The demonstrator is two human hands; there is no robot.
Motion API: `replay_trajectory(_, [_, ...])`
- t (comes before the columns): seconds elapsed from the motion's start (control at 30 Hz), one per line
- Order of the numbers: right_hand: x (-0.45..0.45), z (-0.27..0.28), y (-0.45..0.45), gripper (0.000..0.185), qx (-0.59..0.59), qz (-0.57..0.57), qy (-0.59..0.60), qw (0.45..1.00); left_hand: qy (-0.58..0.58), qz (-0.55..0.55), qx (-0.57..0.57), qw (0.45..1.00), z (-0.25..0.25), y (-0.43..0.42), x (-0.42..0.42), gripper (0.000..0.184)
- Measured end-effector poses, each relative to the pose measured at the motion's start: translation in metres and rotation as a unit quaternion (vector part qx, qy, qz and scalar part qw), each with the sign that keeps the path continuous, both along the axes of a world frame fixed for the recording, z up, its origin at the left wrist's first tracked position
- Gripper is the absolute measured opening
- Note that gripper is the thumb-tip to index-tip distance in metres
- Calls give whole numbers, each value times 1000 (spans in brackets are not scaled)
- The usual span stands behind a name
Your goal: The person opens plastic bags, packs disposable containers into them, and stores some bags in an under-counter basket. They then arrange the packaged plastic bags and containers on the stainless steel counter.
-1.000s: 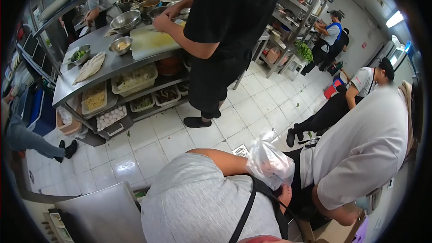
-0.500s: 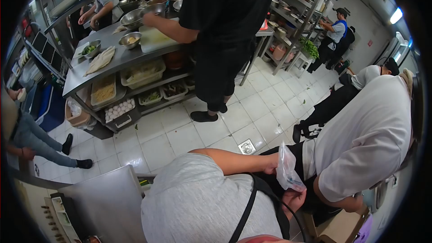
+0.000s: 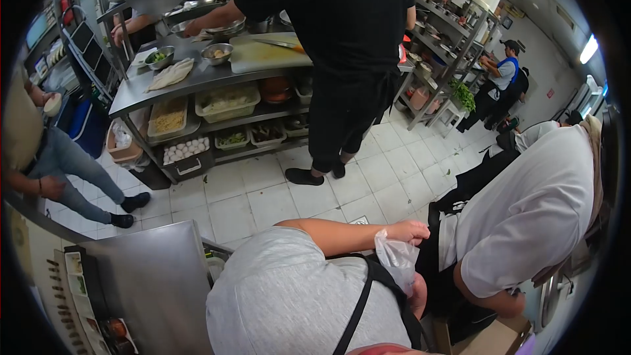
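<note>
A clear plastic bag [image 3: 396, 254] hangs in front of my grey shirt and black apron. My left hand [image 3: 409, 231], at the end of the outstretched arm, is closed on the bag's upper part. Lower down, my right hand [image 3: 418, 294] is closed against the bag's bottom edge, with its fingers partly hidden. What the bag contains, if anything, I cannot make out. Just right of both hands stands a person in a white shirt [image 3: 526, 204], and an open cardboard box [image 3: 490, 338] sits below.
A person in black [image 3: 328, 39] works at a steel table [image 3: 141, 95] holding bowls, a cutting board [image 3: 253, 59] and a knife [image 3: 276, 44]. Eggs [image 3: 186, 151] and food tubs fill its lower shelves. A steel counter [image 3: 148, 283] stands at my left. Another person [image 3: 49, 144] stands far left.
My view has shifted slightly. Both hands and the bag have moved left; the left hand now grips the bag higher. The person in black reaches further left, uncovering the knife.
</note>
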State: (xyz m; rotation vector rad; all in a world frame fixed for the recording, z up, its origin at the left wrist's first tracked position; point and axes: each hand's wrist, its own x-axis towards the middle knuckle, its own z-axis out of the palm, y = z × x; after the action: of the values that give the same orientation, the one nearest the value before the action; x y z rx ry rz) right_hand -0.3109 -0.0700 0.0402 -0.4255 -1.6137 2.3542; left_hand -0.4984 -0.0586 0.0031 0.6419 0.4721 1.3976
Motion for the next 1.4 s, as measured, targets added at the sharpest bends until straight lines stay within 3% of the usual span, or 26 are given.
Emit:
replay_trajectory(0.13, [19,-55,49,58,-87,163,166,969,169,33,-6,985,24,-23,-4,12])
replay_trajectory(0.2, [20,-62,52,61,-106,108,210,966,144,-56,12,988,14,-23,-4,18])
replay_trajectory(0.23, [10,-40,32,61,-83,14,189,978,131,-100,21,986,4,-21,-4,21])
replay_trajectory(0.27, [1,-25,22,62,-58,-80,165,981,18,-195,-98,976,-27,-2,1,27])
replay_trajectory(0.3, [-5,-19,23,66,-77,-51,228,969,29,-191,-92,977,-25,-5,2,26])
replay_trajectory(0.43, [-1,-33,37,63,-104,-69,209,970,75,-169,-61,981,2,-29,7,24])
replay_trajectory(0.5, [-8,-21,20,60,51,-273,111,954,108,-159,-29,981,2,-33,4,23])
replay_trajectory(0.57, [-4,-44,34,55,110,-366,62,922,122,-124,-36,984,8,-40,0,17])
replay_trajectory(0.6, [10,-97,73,52,91,-364,65,925,110,-97,-34,989,10,-41,-3,16])
replay_trajectory(0.67, [8,-99,83,45,-28,-259,77,962,84,-42,-28,995,13,-44,-8,13])
replay_trajectory(0.7, [-8,-40,50,41,-129,-152,84,976,80,-15,-49,995,11,-43,-11,11])
replay_trajectory(0.77, [-23,-6,34,33,-253,-37,76,964,61,17,-56,996,10,-45,-17,12])
replay_trajectory(0.8, [-27,-7,37,29,-278,-32,66,958,52,34,-59,996,12,-48,-20,12])
replay_trajectory(0.97, [-30,-36,50,14,-230,-10,54,972,41,65,-48,996,21,-76,-23,13])
replay_trajectory(1.03, [-20,-68,65,12,-205,-19,60,977,52,66,-46,995,17,-81,-21,13])
replay_trajectory(1.13, [-13,-70,51,11,-221,-10,47,974,63,87,-62,992,11,-91,-16,13])
replay_trajectory(1.2, [-9,-75,47,11,12,-49,11,999,62,98,-77,990,11,-96,-11,13])
replay_trajectory(1.27, [-8,-79,43,11,137,-67,-7,988,64,88,-84,990,13,-104,-7,13])
replay_trajectory(1.33, [-3,-77,37,11,92,-57,3,994,70,79,-92,990,14,-111,-2,13])
replay_trajectory(1.4, [1,-75,31,11,-81,-38,48,995,77,72,-96,990,13,-114,2,13])
